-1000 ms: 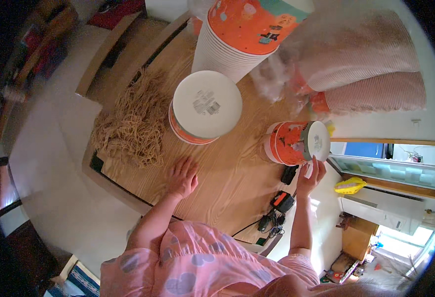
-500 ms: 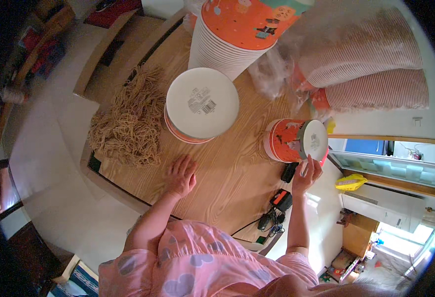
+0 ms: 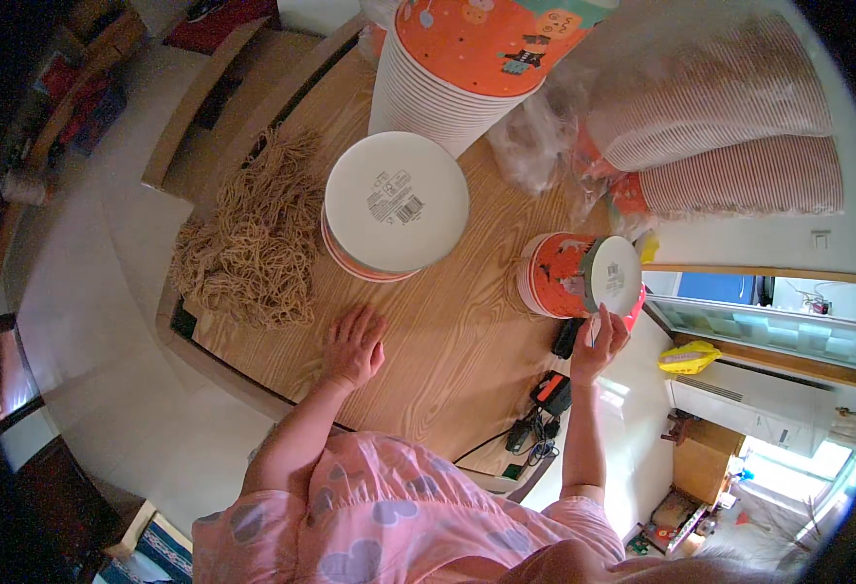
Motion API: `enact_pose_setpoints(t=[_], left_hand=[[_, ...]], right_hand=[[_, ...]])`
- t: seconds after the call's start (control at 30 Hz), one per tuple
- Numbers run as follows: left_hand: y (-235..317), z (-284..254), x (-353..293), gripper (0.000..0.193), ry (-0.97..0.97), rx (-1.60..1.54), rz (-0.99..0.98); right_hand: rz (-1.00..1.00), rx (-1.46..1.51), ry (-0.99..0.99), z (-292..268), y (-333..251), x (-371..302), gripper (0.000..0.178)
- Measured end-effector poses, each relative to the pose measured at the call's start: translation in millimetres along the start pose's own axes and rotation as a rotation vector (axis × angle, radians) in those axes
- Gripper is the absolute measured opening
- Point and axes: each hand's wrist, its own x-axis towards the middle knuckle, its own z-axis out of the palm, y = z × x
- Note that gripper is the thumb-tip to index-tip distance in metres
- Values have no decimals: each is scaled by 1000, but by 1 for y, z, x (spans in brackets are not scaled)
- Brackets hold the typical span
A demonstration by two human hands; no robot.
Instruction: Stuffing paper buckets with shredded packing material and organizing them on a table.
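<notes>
My left hand (image 3: 352,347) lies flat on the wooden tabletop with its fingers stretched out, nothing in it. It rests between a tangled heap of brown twine (image 3: 253,234) and an upturned stack of paper tubs (image 3: 399,200) with a white base on top. My right hand (image 3: 601,346) is at the right, its fingers bent and closed together by the base rim of a smaller stack of orange patterned paper tubs (image 3: 559,273). What the right fingers hold, if anything, is too small to make out. Thin strands lie near that small stack.
A tall stack of orange tubs (image 3: 457,88) stands at the far side. Plastic-wrapped stacks of tubs (image 3: 739,175) lie at the far right. A black and orange device (image 3: 551,391) with cables (image 3: 543,433) sits at the table's near right edge. A wooden chair (image 3: 204,107) stands far left.
</notes>
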Motion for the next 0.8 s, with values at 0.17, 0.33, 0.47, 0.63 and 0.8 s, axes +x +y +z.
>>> enact_pose_setpoints(t=[0.17, 0.33, 0.47, 0.63, 0.8], left_hand=[[0, -1, 0, 49, -8, 16, 8], [0, 2, -1, 49, -5, 0, 1], [1, -1, -1, 49, -1, -4, -3], [-3, 1, -2, 48, 7, -40, 36], [7, -19, 8, 46, -39, 21, 21]], right_hand=[[-5, 1, 2, 1, 2, -2, 39], [4, -37, -81, 1, -1, -6, 53], [38, -8, -191, -2, -6, -9, 70], [63, -39, -272, -4, -4, -13, 77], [19, -103, -239, -13, -10, -7, 72]])
